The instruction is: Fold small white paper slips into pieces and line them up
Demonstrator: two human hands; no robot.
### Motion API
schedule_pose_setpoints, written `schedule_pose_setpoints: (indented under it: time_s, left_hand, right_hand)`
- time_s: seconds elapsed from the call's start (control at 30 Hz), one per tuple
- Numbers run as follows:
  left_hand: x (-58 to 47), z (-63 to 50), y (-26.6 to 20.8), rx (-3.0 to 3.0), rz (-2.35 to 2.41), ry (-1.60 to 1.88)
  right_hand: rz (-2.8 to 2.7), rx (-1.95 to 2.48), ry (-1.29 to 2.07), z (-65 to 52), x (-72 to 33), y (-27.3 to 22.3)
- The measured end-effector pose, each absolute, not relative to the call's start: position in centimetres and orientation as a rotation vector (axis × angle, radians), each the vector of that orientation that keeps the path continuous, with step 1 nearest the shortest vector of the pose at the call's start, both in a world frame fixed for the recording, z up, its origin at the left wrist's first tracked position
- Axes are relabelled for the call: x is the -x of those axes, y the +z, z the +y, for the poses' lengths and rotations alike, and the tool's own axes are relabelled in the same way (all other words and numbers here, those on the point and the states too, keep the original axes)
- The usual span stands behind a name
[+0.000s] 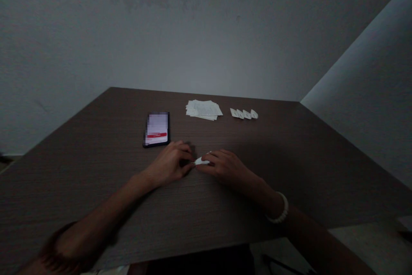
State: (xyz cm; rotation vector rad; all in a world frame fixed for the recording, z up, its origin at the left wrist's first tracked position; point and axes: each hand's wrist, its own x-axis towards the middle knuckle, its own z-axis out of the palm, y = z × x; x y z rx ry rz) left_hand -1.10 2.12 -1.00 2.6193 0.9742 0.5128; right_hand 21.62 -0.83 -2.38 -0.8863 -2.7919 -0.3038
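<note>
A small folded piece of white paper point(201, 161) is between my two hands, just above or on the brown table point(206, 215). My left hand point(174, 161) pinches its left tip between thumb and fingers. From the other side my right hand point(222, 164) is closed over the paper's right part, which the fingers partly hide. Farther back lies a loose stack of white paper sheets point(203, 109) with faint print. To the right of that stack, several small folded paper pieces point(243, 114) sit in a row, overlapping slightly.
A phone point(157, 129) with a lit, partly blurred screen lies beyond my left hand. The far table edge meets a grey wall point(206, 43), and another wall point(370, 64) rises at the right. A pale beaded bracelet point(283, 210) circles my right wrist.
</note>
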Motion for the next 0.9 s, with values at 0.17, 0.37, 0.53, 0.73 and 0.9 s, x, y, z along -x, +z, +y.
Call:
schedule_pose_setpoints:
  time_s: [0.17,0.37,0.53,0.73,0.9]
  left_hand:
    - [0.84,2.36,-1.62,-2.486,1.035,0.608]
    - [0.68,2.8,-1.94,-2.349,1.174,0.631]
    - [0.59,2.8,-1.67,-2.316,1.24,0.614]
    - [0.54,2.89,-1.79,-2.331,1.269,0.607]
    - [0.5,2.93,-1.82,-2.353,1.285,0.577]
  right_hand:
    - [-2.795,0.88,-0.294,-0.75,-21.72,-2.38]
    - [-2.8,0.89,-0.285,-0.81,-21.66,-2.2]
    - [-2.811,0.897,-0.293,-0.88,-21.56,-2.04]
    - [-2.824,0.891,-0.284,-0.85,-21.4,-1.84]
    - [-2.847,0.91,-0.303,-0.91,-21.3,-1.69]
